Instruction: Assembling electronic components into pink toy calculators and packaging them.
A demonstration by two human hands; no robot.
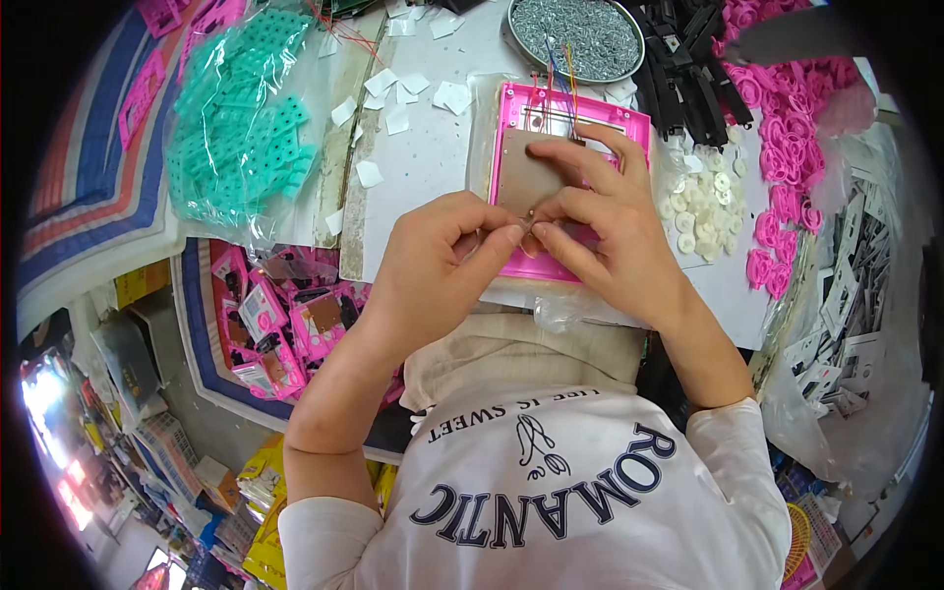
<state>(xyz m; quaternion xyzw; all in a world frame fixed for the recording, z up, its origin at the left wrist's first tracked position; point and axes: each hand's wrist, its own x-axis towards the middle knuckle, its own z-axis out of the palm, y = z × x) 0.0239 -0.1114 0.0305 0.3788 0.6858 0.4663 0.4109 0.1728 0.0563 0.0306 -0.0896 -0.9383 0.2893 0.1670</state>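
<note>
A pink plastic frame (639, 123) lies on the worktop in front of me, a flat brown panel (519, 167) set inside it. Red, blue and yellow wires (565, 93) rise from its far end. Over the near edge of the panel, my left hand (438, 258) pinches thumb against forefinger. Its tips meet those of my right hand (615, 221), whose thumb and forefinger are also pinched together. Whatever is between the fingertips is too small to make out. The other fingers of my right hand spread over the frame's right side.
A round tin of small screws (580, 39) stands beyond the frame. To the right are white round parts (703, 202), black parts (678, 59) and pink pieces (787, 147). At left lie a bag of green parts (241, 128) and scattered white squares (396, 118); pink assemblies (285, 315) fill a bin below.
</note>
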